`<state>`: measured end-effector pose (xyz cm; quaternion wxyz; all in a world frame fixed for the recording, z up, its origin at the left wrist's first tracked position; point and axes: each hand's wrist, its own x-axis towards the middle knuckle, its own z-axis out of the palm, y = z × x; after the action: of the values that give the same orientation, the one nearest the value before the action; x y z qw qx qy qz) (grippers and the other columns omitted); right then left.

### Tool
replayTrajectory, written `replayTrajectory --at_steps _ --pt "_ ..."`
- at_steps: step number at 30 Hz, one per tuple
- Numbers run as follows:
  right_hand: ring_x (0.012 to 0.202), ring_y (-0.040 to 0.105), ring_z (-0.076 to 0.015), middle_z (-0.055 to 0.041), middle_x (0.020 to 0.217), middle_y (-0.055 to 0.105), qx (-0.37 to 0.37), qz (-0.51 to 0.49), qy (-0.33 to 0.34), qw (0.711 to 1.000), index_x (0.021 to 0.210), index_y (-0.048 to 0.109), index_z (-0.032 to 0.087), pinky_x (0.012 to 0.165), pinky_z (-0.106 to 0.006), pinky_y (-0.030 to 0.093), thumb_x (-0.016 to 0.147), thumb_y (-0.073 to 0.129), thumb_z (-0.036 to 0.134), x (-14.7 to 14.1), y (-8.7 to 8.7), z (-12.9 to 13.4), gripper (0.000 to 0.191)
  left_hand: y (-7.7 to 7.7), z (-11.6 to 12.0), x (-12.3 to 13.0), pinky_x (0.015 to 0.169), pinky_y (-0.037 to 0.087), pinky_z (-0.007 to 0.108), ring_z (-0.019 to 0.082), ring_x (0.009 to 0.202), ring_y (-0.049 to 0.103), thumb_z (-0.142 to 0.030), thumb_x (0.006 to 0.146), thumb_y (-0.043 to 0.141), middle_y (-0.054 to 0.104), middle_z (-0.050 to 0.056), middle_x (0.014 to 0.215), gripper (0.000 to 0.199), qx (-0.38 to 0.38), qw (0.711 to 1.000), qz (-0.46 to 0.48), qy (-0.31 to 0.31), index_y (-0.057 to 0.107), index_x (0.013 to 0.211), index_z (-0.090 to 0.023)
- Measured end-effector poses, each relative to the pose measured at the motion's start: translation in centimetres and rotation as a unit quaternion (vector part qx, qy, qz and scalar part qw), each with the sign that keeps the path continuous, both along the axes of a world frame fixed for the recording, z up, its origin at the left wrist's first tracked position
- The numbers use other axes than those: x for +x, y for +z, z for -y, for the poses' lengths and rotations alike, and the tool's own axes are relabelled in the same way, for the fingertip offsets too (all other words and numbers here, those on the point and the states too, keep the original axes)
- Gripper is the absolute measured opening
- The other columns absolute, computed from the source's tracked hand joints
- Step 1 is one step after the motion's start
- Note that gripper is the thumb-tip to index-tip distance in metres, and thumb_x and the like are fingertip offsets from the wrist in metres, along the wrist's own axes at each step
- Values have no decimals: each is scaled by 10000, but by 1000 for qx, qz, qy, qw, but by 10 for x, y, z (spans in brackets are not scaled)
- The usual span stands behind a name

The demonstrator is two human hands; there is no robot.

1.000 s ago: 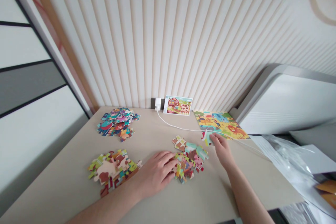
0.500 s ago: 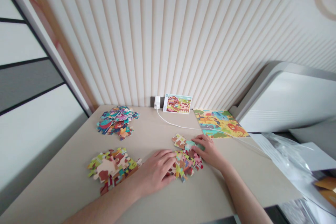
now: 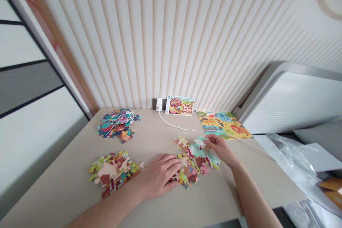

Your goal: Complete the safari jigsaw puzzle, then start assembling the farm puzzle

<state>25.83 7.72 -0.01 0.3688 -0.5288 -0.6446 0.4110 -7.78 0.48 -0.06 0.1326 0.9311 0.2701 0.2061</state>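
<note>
Between my hands lies a heap of jigsaw pieces (image 3: 188, 171) in green, brown and pink. My right hand (image 3: 220, 148) pinches a pale blue puzzle piece (image 3: 200, 142) with a small red detail, at the heap's far side. My left hand (image 3: 162, 174) lies flat with its fingers stretched over the heap's left edge. Left of that hand is a second pile of farm puzzle pieces (image 3: 110, 171), partly hidden by my forearm. The picture card (image 3: 180, 105) with a barn and a cow leans upright against the wall.
A pile of dark blue and purple puzzle pieces (image 3: 117, 124) sits at the back left. At the back right lies an animal puzzle picture (image 3: 224, 125), crossed by a white cable from a plugged-in charger (image 3: 159, 104). Clear plastic wrapping (image 3: 291, 155) lies beyond the right edge.
My right hand has moved slightly right and lifted a pale blue piece. More pale blue pieces now show on the heap's right side. My left hand has barely moved.
</note>
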Motion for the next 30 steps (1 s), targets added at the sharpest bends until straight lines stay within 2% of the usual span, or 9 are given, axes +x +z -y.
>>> replayTrajectory --at_steps 3,5,7,9,12,17,23,27,30 --pt "747 630 -212 -60 845 701 70 56 -74 993 1018 698 191 707 -345 523 891 637 617 -11 -12 -20 450 0 0 0 1169 422 453 275 1362 536 -341 951 676 617 79 1449 570 -1 1000 1 -3 488 1479 -231" --pt "857 640 -238 -86 974 713 104 97 -103 985 1110 720 197 813 -390 530 866 678 562 -18 -19 -30 441 0 0 1 1167 423 454 276 1366 534 -336 953 673 616 80 1450 578 1 1000 1 -2 479 1487 -233" --pt "1020 627 -267 -100 1127 695 139 142 -98 975 1185 734 228 950 -428 499 850 713 486 -23 -23 -33 423 1 0 1 1163 429 450 275 1362 538 -339 950 678 617 80 1448 582 3 1000 2 0 478 1487 -233" --pt "1104 610 -272 -97 1183 679 176 213 -58 959 1168 767 260 1026 -439 463 898 673 437 -25 -25 -33 337 1 0 1 1159 435 444 271 1358 542 -343 948 683 619 81 1445 585 8 1000 3 1 479 1485 -232" --pt "1085 630 -264 -90 1153 695 199 290 13 936 1114 804 292 1016 -436 476 978 584 415 -22 -28 -30 287 1 0 1 1164 430 442 267 1367 535 -345 949 687 614 80 1452 592 10 1000 -2 1 475 1489 -231" --pt "1116 646 -265 -85 1210 708 225 304 50 924 1152 799 316 1009 -418 493 1012 548 392 -16 -30 -34 297 -1 -1 1 1182 403 446 271 1380 520 -350 954 681 592 80 1480 616 0 1000 -9 -8 450 1512 -230" --pt "1163 633 -263 -64 1255 708 242 339 5 909 1212 754 318 1039 -432 440 1033 511 397 -22 -21 -22 312 1 -2 1 1172 414 442 263 1370 531 -347 944 693 598 70 1472 614 -5 1000 -17 1 462 1503 -245" --pt "1169 618 -268 -82 1229 721 244 329 -48 911 1244 720 286 1038 -424 415 1050 473 407 -50 -14 -1 336 -1 -2 1 1154 437 452 266 1349 546 -343 928 712 602 75 1460 625 6 1000 -13 6 470 1496 -245" --pt "1165 611 -293 -99 1237 708 216 340 -32 915 1290 692 292 1025 -430 411 992 581 500 -76 -15 11 380 -3 -2 2 1133 460 462 275 1319 566 -341 930 714 626 85 1417 571 14 1000 -16 14 515 1456 -237"
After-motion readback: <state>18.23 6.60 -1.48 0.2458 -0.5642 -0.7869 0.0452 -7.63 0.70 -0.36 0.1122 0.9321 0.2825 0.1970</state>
